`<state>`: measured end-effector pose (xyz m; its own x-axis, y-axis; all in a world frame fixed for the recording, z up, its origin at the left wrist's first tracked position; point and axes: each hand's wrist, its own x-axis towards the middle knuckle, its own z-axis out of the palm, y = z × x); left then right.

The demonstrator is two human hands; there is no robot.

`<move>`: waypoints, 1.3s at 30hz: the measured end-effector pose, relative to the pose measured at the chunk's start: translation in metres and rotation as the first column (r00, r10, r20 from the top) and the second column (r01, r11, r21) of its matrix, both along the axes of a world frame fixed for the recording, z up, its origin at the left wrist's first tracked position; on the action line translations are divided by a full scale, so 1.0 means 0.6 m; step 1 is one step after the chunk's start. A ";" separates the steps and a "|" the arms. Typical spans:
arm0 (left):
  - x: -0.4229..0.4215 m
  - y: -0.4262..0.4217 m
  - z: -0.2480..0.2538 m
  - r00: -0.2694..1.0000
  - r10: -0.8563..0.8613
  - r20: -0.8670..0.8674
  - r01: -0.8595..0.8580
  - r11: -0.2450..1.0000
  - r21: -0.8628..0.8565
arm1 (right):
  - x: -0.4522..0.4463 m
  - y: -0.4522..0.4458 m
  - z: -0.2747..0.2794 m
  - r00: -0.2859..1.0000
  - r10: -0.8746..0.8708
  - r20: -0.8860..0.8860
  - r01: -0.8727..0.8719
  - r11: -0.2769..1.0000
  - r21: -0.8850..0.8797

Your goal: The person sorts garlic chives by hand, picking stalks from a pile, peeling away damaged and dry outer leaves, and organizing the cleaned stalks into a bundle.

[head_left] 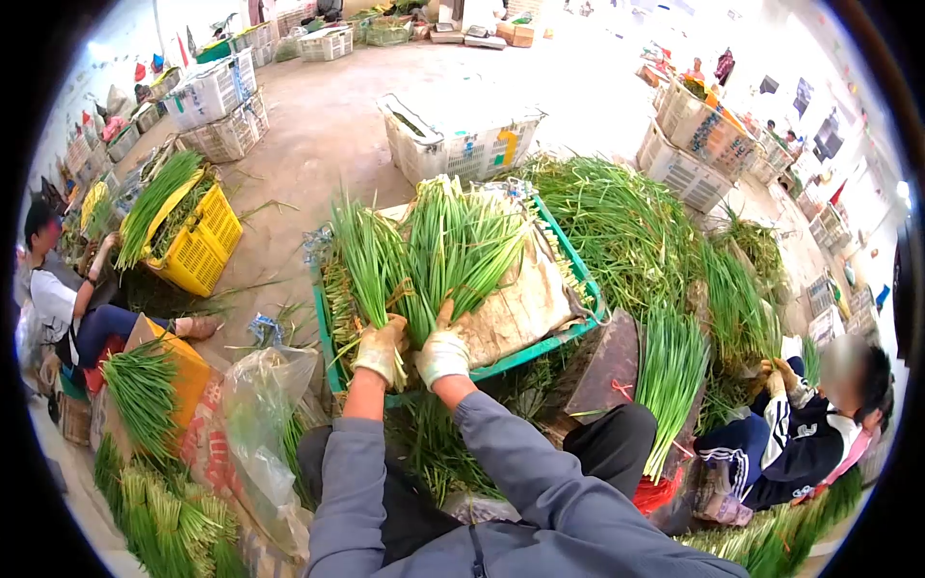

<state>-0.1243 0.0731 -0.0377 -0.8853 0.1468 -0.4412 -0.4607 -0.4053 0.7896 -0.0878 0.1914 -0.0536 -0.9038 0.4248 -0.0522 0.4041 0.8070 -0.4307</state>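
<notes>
Both my hands wear pale work gloves and are at the near side of a green-rimmed crate (590, 279). My left hand (381, 349) is closed round the lower end of a bunch of long green chives (371, 260). Beside it, my right hand (443, 354) grips the base of a second bunch of chives (453, 241), thumb pointing up along the stalks; its other fingers are mostly hidden. Both bunches lie leaning away from me over a worn, brownish-white sheet (530, 303) on the crate. Orange ties show near their lower parts.
Loose chives (617, 217) are heaped to the right, beside a neat bunch (670, 371). A white crate (462, 149) stands ahead, a yellow crate (204, 246) at left. Clear plastic (270, 414) lies near my left knee. Co-workers sit at left (58, 299) and right (800, 433).
</notes>
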 end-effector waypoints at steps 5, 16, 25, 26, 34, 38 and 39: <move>-0.006 -0.077 0.009 0.971 0.193 -0.142 -0.203 0.978 -0.057 | 0.015 0.086 0.037 0.985 0.169 -0.029 -0.171 0.982 -0.084; 0.007 -0.139 0.081 0.909 0.375 -0.183 -0.356 0.926 0.125 | 0.002 0.304 0.408 0.785 0.478 0.393 -0.608 0.717 0.342; -0.009 -0.144 0.062 0.908 0.370 -0.196 -0.342 0.925 0.164 | 0.035 0.289 0.636 0.682 0.506 0.528 -0.687 0.196 0.700; -0.012 -0.146 0.062 0.909 0.368 -0.195 -0.339 0.926 0.167 | 0.047 0.281 0.655 0.684 0.502 0.529 -0.686 0.197 0.700; 0.010 -0.161 0.084 0.915 0.337 -0.221 -0.318 0.941 0.116 | 0.129 0.256 0.733 0.512 0.742 0.432 -0.538 -0.115 0.835; 0.006 -0.172 0.065 0.897 0.413 -0.157 -0.399 0.910 0.115 | 0.111 0.252 0.718 0.266 0.813 0.517 -0.568 -0.301 0.766; 0.004 -0.175 0.060 0.891 0.423 -0.164 -0.405 0.905 0.132 | 0.097 0.237 0.706 0.211 0.839 0.501 -0.601 -0.293 0.744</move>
<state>-0.1221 -0.0319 -0.0018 -0.9387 -0.2189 -0.2663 -0.0848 -0.6021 0.7939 -0.0294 0.3339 0.3703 -0.4862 -0.8591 -0.1599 -0.7314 0.3000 0.6124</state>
